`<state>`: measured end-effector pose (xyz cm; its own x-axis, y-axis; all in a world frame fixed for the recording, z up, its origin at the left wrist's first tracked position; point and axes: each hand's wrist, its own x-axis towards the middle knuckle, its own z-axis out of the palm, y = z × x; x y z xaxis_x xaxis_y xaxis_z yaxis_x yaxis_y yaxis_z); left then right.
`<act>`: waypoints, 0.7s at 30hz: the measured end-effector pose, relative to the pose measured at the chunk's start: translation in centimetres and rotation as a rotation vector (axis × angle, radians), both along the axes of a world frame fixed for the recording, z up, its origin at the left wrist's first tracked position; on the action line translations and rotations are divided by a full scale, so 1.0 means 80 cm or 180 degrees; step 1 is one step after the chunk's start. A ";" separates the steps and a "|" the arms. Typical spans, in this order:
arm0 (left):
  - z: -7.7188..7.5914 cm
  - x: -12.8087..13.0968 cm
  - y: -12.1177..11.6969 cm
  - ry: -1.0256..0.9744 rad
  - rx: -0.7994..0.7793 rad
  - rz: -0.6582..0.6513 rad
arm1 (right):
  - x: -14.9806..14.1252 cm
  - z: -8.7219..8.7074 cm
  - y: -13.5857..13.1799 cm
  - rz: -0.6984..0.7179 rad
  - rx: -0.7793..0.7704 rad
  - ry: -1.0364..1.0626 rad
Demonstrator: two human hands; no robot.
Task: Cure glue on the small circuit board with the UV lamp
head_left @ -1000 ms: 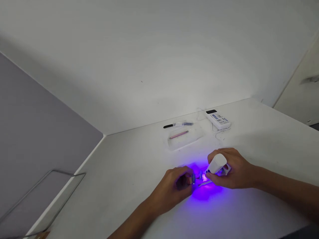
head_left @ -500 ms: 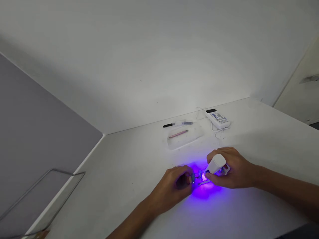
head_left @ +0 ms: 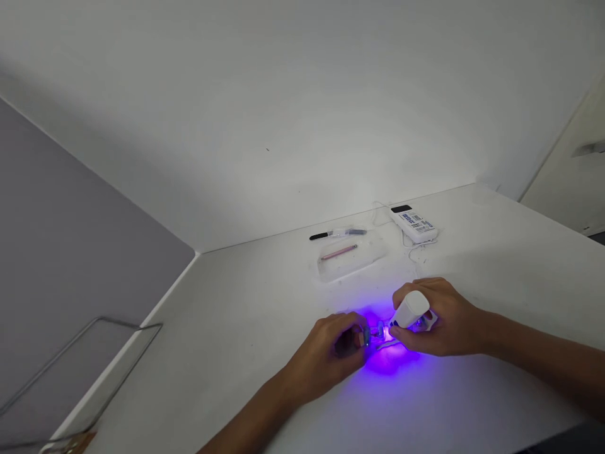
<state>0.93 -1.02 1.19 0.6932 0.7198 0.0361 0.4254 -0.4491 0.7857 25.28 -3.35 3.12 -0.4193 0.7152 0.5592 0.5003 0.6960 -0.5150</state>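
White lamp (head_left: 412, 306): in the head view there is one, tilted, low and right of centre, just above the white table (head_left: 227, 315). One right hand (head_left: 442, 321) is clamped on it, thumb on the near side and fingers curled around the far side. One violet glow spreads over the tabletop beneath the lamp's lower end and between the two hands.

One left hand (head_left: 328, 353) faces it, its thumb and fingers closed on one small bluish piece (head_left: 367, 335) at the edge of that glow. More small parts lie between the hands, washed out by the light; their number and shape cannot be told.

Beyond the hands sits one clear tray (head_left: 350, 275) with one pink stick (head_left: 339, 252) in it. Just behind the tray lies one slim tool (head_left: 319, 236), black at its left end and grey at its right. To the right of these rests one white device (head_left: 416, 228) with one black end and blue printing, and white cord (head_left: 410, 257) beside it. One bent wire frame (head_left: 125, 324) crosses the table's left edge, well apart from both hands.
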 end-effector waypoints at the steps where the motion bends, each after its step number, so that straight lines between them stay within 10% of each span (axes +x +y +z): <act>1: 0.000 0.000 0.000 -0.0010 0.0005 -0.0002 | 0.000 0.001 0.000 0.0000 0.0004 -0.0001; 21: 0.000 0.000 0.000 0.0028 -0.0031 -0.0006 | -0.001 0.002 -0.001 0.0054 0.0222 -0.0066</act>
